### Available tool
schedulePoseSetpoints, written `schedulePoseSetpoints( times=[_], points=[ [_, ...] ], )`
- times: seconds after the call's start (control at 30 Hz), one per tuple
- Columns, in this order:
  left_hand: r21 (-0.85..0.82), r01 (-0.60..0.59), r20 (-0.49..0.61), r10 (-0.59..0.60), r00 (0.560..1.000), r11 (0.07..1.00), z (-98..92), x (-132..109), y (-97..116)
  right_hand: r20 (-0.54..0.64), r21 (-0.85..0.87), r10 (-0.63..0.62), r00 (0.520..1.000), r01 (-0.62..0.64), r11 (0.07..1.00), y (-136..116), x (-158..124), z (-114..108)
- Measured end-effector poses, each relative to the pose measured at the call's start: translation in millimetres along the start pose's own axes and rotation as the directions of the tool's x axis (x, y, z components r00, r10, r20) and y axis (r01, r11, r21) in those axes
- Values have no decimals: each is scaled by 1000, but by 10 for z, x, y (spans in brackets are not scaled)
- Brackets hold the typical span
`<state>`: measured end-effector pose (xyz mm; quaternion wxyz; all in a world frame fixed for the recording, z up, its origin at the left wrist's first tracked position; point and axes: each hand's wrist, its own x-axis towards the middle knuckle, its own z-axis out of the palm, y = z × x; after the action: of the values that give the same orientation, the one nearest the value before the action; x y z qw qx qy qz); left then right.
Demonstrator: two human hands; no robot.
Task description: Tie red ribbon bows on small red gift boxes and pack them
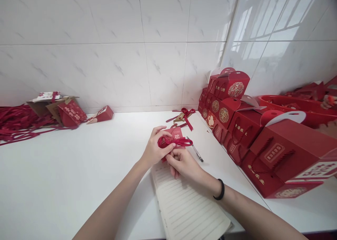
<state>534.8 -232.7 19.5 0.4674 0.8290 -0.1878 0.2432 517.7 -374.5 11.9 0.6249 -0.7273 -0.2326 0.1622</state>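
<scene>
Both hands meet over the middle of the white table [65, 170]. My left hand [155, 147] is closed, thumb and fingers pinching a loop of red ribbon [175, 141] on a small red gift box [176, 133]. My right hand [183, 162], with a black band on its wrist, is curled just below and holds the underside of the same small box. The ribbon's free end points right.
A lined notebook [184, 205] lies under my forearms, a pen [195, 149] just right of the hands. Stacked red gift boxes [237, 113] line the right wall. A tied ribbon bow [185, 115] lies behind. Loose red ribbons [18, 122] and folded boxes [71, 112] sit far left.
</scene>
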Motion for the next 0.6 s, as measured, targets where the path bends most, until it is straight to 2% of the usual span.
schedulePoseSetpoints(
  times=[0.17, 0.6],
  points=[
    [1, 37, 4, -37, 999, 999, 8, 2, 12, -6, 27, 36, 999, -36, 999, 16, 10, -9],
    [-9, 106, -2, -106, 994, 994, 26, -3, 51, 36, 23, 23, 999, -24, 999, 16, 6, -8]
  ],
)
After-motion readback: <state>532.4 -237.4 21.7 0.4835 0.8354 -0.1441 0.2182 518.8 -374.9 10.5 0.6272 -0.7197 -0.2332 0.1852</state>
